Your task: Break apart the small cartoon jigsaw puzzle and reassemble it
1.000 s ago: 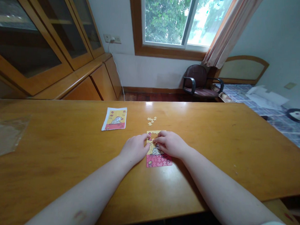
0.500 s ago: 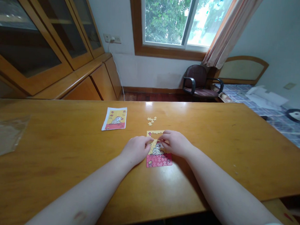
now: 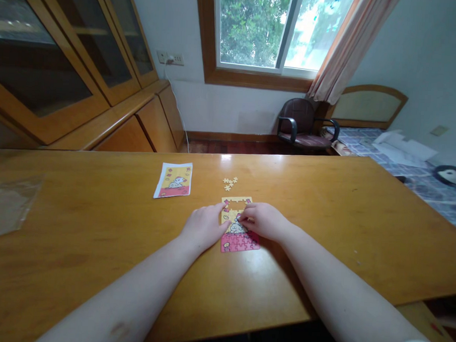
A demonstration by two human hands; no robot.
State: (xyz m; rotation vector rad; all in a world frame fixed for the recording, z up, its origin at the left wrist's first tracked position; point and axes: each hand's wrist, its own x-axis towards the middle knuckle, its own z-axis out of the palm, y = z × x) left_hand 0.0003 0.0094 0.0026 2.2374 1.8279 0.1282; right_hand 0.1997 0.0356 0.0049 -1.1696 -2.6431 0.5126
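A small yellow and pink jigsaw puzzle (image 3: pixel 239 242) lies flat on the wooden table (image 3: pixel 97 226), with a gap near its top edge. My left hand (image 3: pixel 205 225) rests at its left edge, fingers curled, index finger pointing onto the upper left corner. My right hand (image 3: pixel 263 220) lies over the right side, fingertips pinched together on the puzzle's middle; whether a piece is between them is hidden. Several loose pale puzzle pieces (image 3: pixel 230 182) lie just beyond the puzzle.
A printed reference picture (image 3: pixel 173 180) lies left of the loose pieces. A clear plastic bag (image 3: pixel 5 204) sits at the table's far left. Wooden cabinets (image 3: pixel 66 73) stand at left; a chair (image 3: pixel 301 125) and bed (image 3: pixel 420 169) lie beyond the table.
My right hand has drawn back from the puzzle's top toward its middle, uncovering the gap near the top edge. My left hand's index finger now reaches the upper left corner.
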